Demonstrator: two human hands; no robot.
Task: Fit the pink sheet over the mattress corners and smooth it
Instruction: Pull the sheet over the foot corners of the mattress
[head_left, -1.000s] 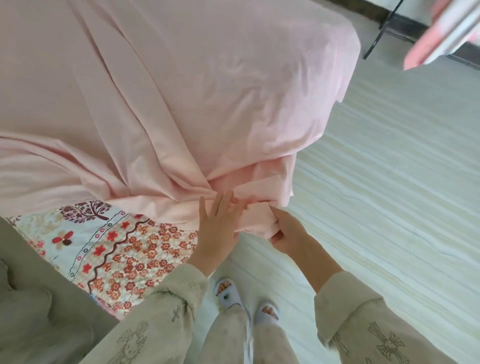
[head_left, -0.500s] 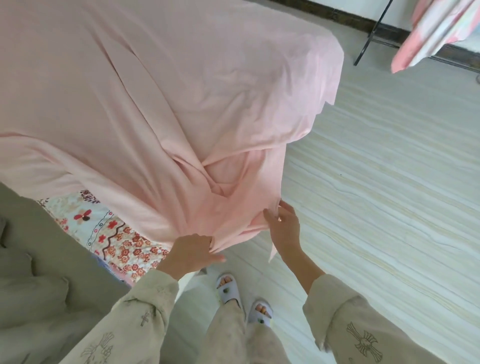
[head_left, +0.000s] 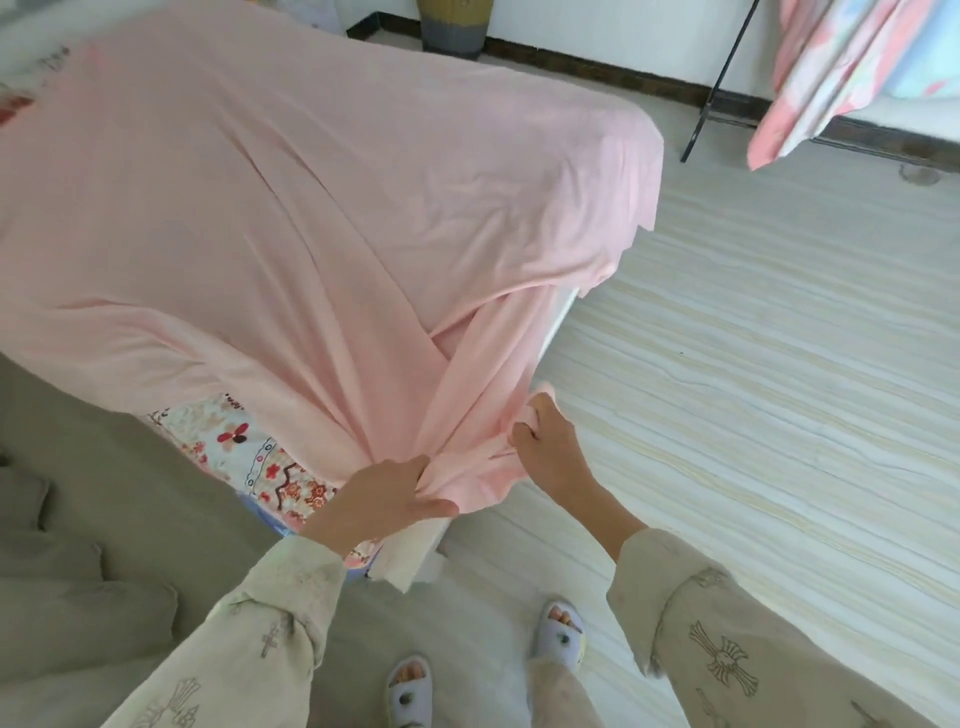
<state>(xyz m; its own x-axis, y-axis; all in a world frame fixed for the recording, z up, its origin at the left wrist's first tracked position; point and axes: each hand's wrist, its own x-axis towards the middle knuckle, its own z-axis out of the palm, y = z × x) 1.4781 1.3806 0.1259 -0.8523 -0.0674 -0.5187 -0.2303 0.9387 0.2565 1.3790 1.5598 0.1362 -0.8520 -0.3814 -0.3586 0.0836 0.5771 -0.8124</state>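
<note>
Two hands, one pink sheet (head_left: 322, 218), one near mattress corner.
Left hand (head_left: 387, 496) and right hand (head_left: 548, 449) both clutch bunched sheet between them, gathered tighter than before; floral mattress (head_left: 249, 457) shows beside the left hand.

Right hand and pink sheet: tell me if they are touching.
Touching. The head view shows the right hand with its fingers curled round a bunched edge of the pink sheet near the mattress corner.

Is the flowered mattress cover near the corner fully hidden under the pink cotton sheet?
No, a patch of the flowered mattress cover shows bare below the edge of the pink cotton sheet.
</note>
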